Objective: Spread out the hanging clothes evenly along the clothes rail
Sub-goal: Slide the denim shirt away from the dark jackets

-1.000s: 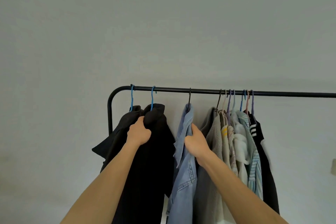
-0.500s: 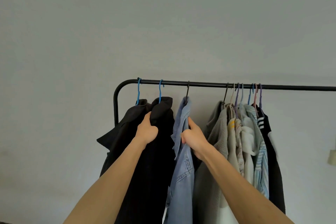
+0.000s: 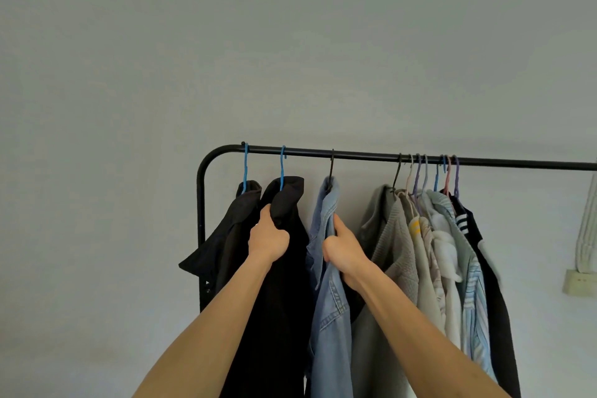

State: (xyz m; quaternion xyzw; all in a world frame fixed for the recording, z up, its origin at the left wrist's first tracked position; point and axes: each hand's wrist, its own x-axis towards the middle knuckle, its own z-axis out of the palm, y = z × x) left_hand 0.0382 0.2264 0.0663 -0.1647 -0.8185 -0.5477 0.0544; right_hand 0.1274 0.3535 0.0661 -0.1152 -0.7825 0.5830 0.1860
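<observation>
A black clothes rail [image 3: 361,155] runs from a curved left corner off the right edge. Two black garments hang at its left end on blue hangers. My left hand [image 3: 268,237] grips the second black garment [image 3: 286,203] at its shoulder. A light blue denim shirt [image 3: 329,268] hangs beside it on a dark hanger, and my right hand [image 3: 344,250] is closed on its front edge. Further right, a grey knit top [image 3: 392,236] leads a tight bunch of several garments [image 3: 452,252] with hangers crowded together.
The rail's black upright [image 3: 201,220] stands at the left. A plain grey wall fills the background. At the right edge hangs a white knit item [image 3: 586,229], with a wall socket [image 3: 578,281] below it. Bare rail extends right of the bunch.
The denim shirt's hanger now sits closer to the second black garment, leaving a wider gap before the grey knit top. Both hands keep their grips. The view has shifted slightly.
</observation>
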